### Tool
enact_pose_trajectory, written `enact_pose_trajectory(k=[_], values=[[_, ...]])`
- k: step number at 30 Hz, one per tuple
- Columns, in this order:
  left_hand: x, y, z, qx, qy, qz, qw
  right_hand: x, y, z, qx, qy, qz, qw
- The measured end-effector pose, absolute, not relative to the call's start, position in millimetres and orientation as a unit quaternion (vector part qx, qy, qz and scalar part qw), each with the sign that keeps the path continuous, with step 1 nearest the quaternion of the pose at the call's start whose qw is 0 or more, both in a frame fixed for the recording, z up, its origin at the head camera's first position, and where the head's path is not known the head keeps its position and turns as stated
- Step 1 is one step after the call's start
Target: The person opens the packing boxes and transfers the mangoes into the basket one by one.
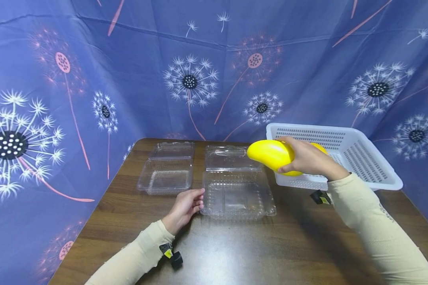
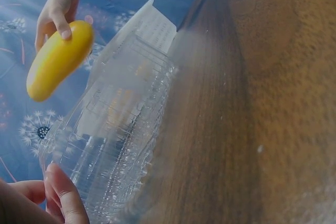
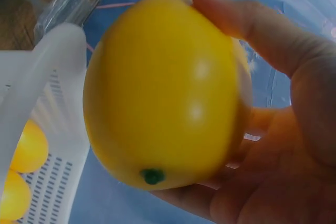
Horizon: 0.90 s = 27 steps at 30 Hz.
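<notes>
My right hand (image 1: 308, 156) grips a smooth yellow mango (image 1: 271, 154) in the air, by the near left corner of the white basket (image 1: 371, 162). In the right wrist view a small green stem nub shows on the mango (image 3: 163, 93), with the thumb along its upper side and fingers beneath. Low on the left, my left hand (image 1: 186, 208) pinches the left edge of an open clear plastic container (image 1: 235, 196). Its thumb and finger meet that container's rim in the left wrist view. Part of the mango is covered by the right hand.
Several yellow fruits (image 3: 29, 148) lie inside the slotted basket, partly hidden. A second clear container (image 1: 167, 174), lid open, stands left of the first on the wooden table (image 1: 214, 245). A blue dandelion-print cloth (image 1: 142, 79) hangs behind and beside the table.
</notes>
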<state>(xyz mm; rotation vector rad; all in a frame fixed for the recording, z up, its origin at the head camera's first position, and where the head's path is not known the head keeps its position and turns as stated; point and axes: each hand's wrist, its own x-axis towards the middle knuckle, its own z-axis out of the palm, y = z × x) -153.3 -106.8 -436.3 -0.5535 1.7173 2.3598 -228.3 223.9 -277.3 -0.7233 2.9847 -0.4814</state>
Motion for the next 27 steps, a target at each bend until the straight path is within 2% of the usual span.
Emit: enact_pose_trajectory(k=[27], values=[[-153,-106,-436,-0.187,0.576,0.792,0.084,-245,267,-280,-0.188,0.966,-0.177,0.032]])
